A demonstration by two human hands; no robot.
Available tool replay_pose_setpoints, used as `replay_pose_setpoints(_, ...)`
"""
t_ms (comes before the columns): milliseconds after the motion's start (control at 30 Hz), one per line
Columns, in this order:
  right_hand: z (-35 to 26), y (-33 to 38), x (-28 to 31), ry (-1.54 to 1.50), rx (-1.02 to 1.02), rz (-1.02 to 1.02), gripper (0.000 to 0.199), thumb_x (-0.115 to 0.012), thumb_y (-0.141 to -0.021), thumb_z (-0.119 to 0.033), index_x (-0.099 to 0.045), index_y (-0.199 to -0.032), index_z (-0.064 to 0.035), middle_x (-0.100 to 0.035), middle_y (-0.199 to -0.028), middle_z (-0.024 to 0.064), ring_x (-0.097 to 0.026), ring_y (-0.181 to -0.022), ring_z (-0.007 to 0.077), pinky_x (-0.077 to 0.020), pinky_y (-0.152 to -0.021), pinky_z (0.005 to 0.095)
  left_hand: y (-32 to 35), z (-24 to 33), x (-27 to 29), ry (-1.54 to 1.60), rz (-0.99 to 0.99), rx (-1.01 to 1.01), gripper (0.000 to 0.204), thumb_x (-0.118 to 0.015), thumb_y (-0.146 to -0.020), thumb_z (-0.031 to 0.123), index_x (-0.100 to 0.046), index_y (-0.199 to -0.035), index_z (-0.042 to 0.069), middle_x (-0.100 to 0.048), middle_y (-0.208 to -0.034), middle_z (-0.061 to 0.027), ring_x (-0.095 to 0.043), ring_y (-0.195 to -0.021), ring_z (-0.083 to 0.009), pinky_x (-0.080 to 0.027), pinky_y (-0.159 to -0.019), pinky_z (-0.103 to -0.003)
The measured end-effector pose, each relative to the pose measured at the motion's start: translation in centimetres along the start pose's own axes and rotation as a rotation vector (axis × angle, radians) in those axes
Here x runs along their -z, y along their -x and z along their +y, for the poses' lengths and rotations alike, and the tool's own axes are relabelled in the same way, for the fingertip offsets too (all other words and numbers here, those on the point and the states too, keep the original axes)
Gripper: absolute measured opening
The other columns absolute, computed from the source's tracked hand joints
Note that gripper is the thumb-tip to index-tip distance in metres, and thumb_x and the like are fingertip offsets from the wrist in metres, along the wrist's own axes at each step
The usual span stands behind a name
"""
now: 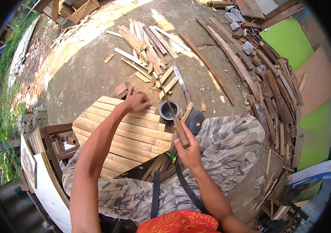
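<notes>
My right hand (pixel 188 151) is wrapped round the wooden handle of a tool with a long, thin dark blade (pixel 168 97), seen nearly edge-on. The blade passes over a small round can (pixel 162 112) with dark contents I cannot make out. A slatted panel (pixel 122 134) of pale bamboo or wood strips lies across my left thigh. At its far edge rests my left hand (pixel 137 101), fingers curled; whatever they hold is hidden. Close beyond that hand are reddish-brown blocks (pixel 121 88). A large knife (pixel 179 76) with a broad blade lies on the ground past the can.
Loose pale wood strips (pixel 146 44) are heaped on the ground ahead. Long brown boards (pixel 208 70) lie to the right, beside a pile of scrap wood (pixel 268 85) and grey stones (pixel 248 47). A dark clog (pixel 195 122) is on my right foot. White board (pixel 48 190) stands at the left.
</notes>
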State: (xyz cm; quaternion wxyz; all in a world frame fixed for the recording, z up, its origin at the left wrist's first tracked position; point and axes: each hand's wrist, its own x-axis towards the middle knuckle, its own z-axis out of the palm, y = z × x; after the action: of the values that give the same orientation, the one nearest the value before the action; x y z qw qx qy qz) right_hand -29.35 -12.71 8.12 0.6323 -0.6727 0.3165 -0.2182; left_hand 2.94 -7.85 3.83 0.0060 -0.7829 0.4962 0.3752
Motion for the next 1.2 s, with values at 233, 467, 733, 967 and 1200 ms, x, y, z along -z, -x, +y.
replay_pose_setpoints(233,0.3,0.1,-0.7,-0.040,-0.039,0.032,0.063,-0.064,-0.095,-0.008,-0.046,-0.154,0.0010,-0.070,-0.124,0.0158,-0.066,-0.099,0.0150,-0.0530,-0.089,0.0292,-2.1,0.0,-2.3,-0.151,0.168,0.072,0.046,-0.053,-0.102,0.045,-0.080,-0.093,0.009,-0.073,-0.113,-0.0113,-0.056,-0.131,-0.0272,-0.009,-0.124,-0.060)
replay_pose_setpoints(467,-0.1,0.8,-0.3,-0.025,-0.053,0.063,0.063,-0.063,-0.096,-0.006,-0.044,-0.156,-0.0003,-0.069,-0.114,0.0078,-0.061,-0.088,0.0093,-0.0520,-0.081,0.0269,-2.9,1.3,0.0,0.407,0.778,0.346,0.061,-0.046,-0.106,0.048,-0.075,-0.077,0.003,-0.072,-0.083,-0.0178,-0.068,-0.096,-0.0321,-0.041,-0.107,-0.048)
replay_pose_setpoints(733,-0.4,0.7,-0.2,-0.072,-0.069,0.074,0.062,-0.063,-0.095,-0.005,-0.046,-0.154,0.0007,-0.066,-0.131,0.0118,-0.062,-0.109,0.0125,-0.0498,-0.095,0.0274,-3.8,1.1,7.6,0.491,0.612,-0.012,0.074,-0.042,-0.106,0.055,-0.033,-0.162,0.007,-0.046,-0.159,-0.0232,-0.044,-0.146,-0.0418,-0.031,-0.123,-0.046)
replay_pose_setpoints(967,-2.5,1.6,1.0,0.039,0.028,0.060,0.057,-0.065,-0.095,-0.008,-0.053,-0.149,0.0016,-0.070,-0.127,0.0161,-0.069,-0.105,0.0176,-0.0534,-0.091,0.0305,2.5,-7.4,2.8,-0.021,0.653,0.511,0.080,-0.046,-0.101,0.066,-0.043,-0.156,0.008,-0.048,-0.157,-0.0196,-0.041,-0.149,-0.0343,-0.028,-0.122,-0.054)
replay_pose_setpoints(1200,-2.5,2.6,0.7,0.123,-0.039,-0.067,0.055,-0.068,-0.094,-0.006,-0.055,-0.147,0.0011,-0.068,-0.130,0.0149,-0.065,-0.109,0.0134,-0.0499,-0.096,0.0273,9.1,-13.0,-1.0,0.023,0.623,0.514,0.081,-0.041,-0.100,0.072,-0.072,-0.105,-0.002,-0.073,-0.096,-0.0305,-0.069,-0.096,-0.0481,-0.053,-0.085,-0.053)
